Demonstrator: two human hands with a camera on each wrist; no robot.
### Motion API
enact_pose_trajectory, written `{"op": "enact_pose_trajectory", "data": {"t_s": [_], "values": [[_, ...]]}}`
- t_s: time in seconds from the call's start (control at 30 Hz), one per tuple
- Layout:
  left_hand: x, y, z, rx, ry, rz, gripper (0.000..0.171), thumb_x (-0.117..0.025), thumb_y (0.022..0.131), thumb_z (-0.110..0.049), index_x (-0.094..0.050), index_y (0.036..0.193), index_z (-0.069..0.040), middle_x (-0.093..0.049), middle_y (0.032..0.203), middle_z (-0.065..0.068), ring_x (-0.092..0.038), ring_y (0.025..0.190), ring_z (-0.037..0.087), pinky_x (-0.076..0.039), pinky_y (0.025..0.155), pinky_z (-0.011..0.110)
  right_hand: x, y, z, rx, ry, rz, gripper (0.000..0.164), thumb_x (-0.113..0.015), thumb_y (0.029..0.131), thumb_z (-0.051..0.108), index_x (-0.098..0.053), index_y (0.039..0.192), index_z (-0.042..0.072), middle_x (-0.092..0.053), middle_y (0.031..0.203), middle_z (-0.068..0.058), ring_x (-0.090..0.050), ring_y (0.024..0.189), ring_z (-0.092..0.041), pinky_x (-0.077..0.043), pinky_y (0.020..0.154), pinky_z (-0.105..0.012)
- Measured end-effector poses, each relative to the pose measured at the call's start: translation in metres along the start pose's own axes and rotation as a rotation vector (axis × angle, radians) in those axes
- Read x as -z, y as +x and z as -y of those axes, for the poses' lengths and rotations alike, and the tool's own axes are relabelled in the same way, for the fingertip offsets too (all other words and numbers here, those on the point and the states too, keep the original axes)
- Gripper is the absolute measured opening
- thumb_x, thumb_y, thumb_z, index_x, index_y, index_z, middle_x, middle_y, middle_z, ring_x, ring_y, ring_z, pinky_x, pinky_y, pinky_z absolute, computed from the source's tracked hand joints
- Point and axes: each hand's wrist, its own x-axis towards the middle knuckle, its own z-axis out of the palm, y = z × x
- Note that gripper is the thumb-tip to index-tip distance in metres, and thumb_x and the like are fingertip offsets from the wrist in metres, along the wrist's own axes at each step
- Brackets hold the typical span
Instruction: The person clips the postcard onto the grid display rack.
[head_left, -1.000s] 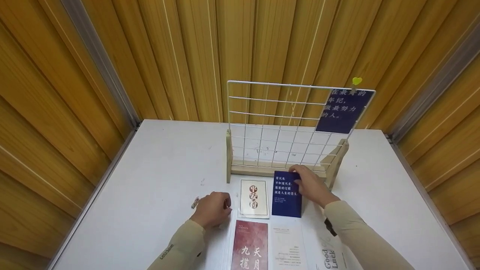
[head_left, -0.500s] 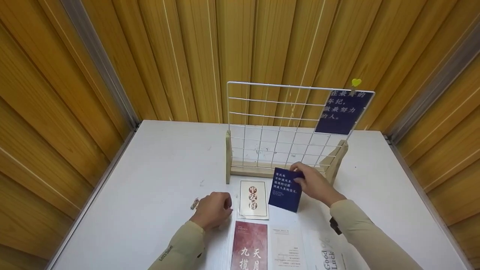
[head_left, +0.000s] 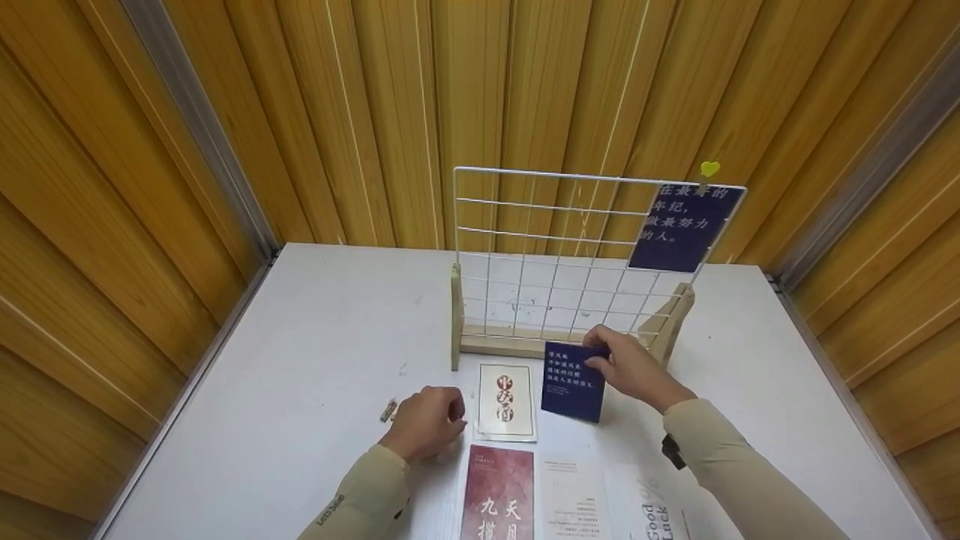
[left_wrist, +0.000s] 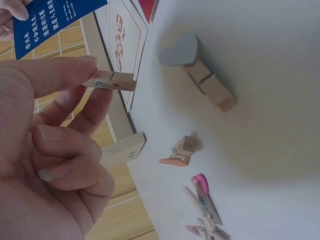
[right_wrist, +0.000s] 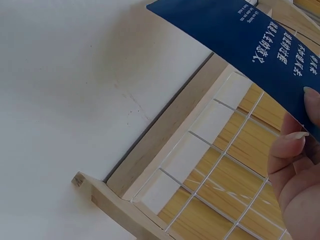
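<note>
My right hand point(head_left: 634, 367) pinches a dark blue card point(head_left: 572, 382) with white writing by its upper right edge, lifted in front of the wire grid. Between thumb and fingertips, my left hand point(left_wrist: 65, 130) holds a small wooden clothespin point(left_wrist: 114, 80); in the head view that hand point(head_left: 426, 421) hides it. A cream card point(head_left: 505, 401) with red round characters lies between the two hands. Beyond them stands the white wire grid rack point(head_left: 551, 262) on wooden feet. Another blue card point(head_left: 677, 229) hangs at its top right corner under a clip with a yellow heart point(head_left: 710, 169).
Below the hands lie a red card point(head_left: 499, 491), a pale printed card point(head_left: 574, 499) and a "Good Luck" card point(head_left: 658, 510). Several clothespins lie on the white table, among them one with a grey heart point(left_wrist: 200, 70) and one with a pink top point(left_wrist: 202, 197). Wood-patterned curtains surround the table.
My right hand has raised the blue card off the table and tilted it up, shifting slightly. The left hand has stayed almost still.
</note>
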Motion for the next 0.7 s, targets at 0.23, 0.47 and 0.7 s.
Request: {"op": "enact_pose_trajectory", "data": {"t_s": [0.23,0.47,0.7], "values": [[0.000,-0.002,0.000,-0.052,0.027,-0.040,0.019,-0.076,0.086,-0.017,-0.060,0.077,-0.019,-0.053,0.070,-0.009,-0.051,0.061,0.010,-0.043,0.055,0.029,0.009,0.002,0.008,0.060,-0.012,-0.042,0.016,-0.066,0.093,-0.001,-0.057,0.103,0.007,-0.065,0.096,-0.005,-0.061,0.088,-0.019,-0.052,0.081,-0.043],[-0.002,-0.002,-0.003,0.000,0.007,-0.026,0.016,-0.077,0.087,-0.019,-0.062,0.080,-0.019,-0.055,0.072,-0.008,-0.054,0.065,0.012,-0.045,0.057,0.029,0.024,0.006,0.019,0.075,-0.008,-0.079,0.016,-0.065,0.093,-0.001,-0.057,0.104,0.008,-0.064,0.096,-0.005,-0.061,0.089,-0.020,-0.053,0.082,-0.042],[0.001,-0.001,-0.004,-0.001,-0.002,-0.033,0.017,-0.078,0.086,-0.017,-0.062,0.079,-0.019,-0.055,0.073,-0.007,-0.053,0.066,0.012,-0.045,0.058,0.030,0.040,0.012,0.030,0.128,-0.039,-0.116,0.017,-0.066,0.093,-0.002,-0.057,0.104,0.007,-0.065,0.097,-0.006,-0.062,0.089,-0.020,-0.054,0.083,-0.041]]}}
